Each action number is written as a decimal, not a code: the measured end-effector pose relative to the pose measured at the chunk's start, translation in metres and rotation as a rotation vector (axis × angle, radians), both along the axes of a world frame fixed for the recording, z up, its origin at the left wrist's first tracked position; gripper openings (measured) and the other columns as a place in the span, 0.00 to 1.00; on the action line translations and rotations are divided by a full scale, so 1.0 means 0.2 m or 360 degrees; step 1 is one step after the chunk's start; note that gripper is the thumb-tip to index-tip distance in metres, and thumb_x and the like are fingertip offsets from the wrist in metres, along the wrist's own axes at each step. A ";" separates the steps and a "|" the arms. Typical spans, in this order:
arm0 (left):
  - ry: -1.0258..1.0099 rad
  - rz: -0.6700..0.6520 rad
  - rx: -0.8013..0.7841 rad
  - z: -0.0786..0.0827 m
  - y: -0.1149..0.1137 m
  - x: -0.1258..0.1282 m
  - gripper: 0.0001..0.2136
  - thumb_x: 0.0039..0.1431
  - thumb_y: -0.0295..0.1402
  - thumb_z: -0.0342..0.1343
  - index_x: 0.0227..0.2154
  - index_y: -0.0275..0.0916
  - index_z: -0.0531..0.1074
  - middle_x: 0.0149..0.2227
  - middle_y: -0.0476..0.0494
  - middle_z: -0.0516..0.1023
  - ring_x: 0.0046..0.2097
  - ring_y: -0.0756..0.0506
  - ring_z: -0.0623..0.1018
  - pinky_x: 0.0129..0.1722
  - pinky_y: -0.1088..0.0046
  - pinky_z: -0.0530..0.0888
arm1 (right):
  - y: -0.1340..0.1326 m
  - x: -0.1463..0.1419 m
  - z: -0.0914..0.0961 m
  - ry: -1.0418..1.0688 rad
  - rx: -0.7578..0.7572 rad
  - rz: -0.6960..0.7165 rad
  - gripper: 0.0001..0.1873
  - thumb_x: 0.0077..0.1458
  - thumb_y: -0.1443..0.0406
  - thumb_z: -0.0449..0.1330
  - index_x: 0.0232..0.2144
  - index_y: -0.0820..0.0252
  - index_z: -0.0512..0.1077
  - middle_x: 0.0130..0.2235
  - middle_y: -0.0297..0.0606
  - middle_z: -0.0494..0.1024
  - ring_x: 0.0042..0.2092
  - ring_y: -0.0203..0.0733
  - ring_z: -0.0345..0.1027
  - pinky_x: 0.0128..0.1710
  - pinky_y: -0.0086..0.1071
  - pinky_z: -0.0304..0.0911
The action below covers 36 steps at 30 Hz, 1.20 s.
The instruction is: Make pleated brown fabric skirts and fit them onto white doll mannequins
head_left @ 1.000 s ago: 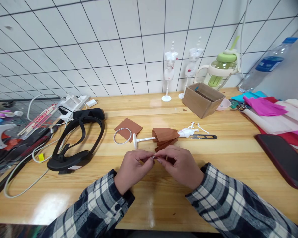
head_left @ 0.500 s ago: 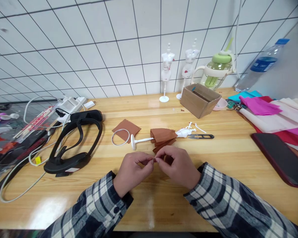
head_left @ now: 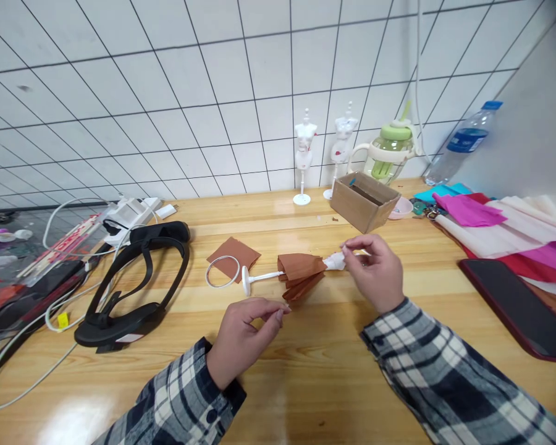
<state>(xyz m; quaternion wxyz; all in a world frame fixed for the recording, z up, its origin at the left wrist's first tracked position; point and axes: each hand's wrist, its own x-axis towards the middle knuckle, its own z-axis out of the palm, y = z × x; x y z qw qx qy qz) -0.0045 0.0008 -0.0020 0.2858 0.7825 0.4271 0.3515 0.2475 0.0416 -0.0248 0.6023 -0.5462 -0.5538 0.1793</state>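
A small white mannequin (head_left: 334,261) on a thin stand lies on its side on the wooden table (head_left: 306,383), wearing a folded brown paper skirt (head_left: 301,267). My right hand (head_left: 375,272) reaches to its torso end, fingers curled and touching it. My left hand (head_left: 245,330) hovers nearer me with thumb and fingertips pinched together; what they hold is too small to make out. A brown paper square (head_left: 234,252) and a white ring (head_left: 222,272) lie to the left of the stand's base.
A black headband device (head_left: 134,284) with cables lies at the left. Two upright mini mannequins (head_left: 304,154), a cardboard box (head_left: 364,201), a green-lidded jug (head_left: 391,151) and a water bottle (head_left: 461,145) stand at the back. Coloured paper sheets (head_left: 500,222) and a dark phone (head_left: 523,306) lie at the right.
My hands have parted. The right hand moved away and up to the lying mannequin's torso; the left stays pinched near me. The camera tilted up slightly.
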 end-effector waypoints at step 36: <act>0.0115 -0.0037 0.0063 0.00 -0.01 -0.01 0.09 0.54 0.25 0.52 0.28 0.39 0.77 0.25 0.48 0.79 0.28 0.50 0.78 0.30 0.77 0.72 | -0.07 -0.04 0.03 -0.0915 0.0131 0.0368 0.13 0.60 0.65 0.55 0.45 0.55 0.76 0.32 0.37 0.76 0.32 0.39 0.68 0.34 0.33 0.65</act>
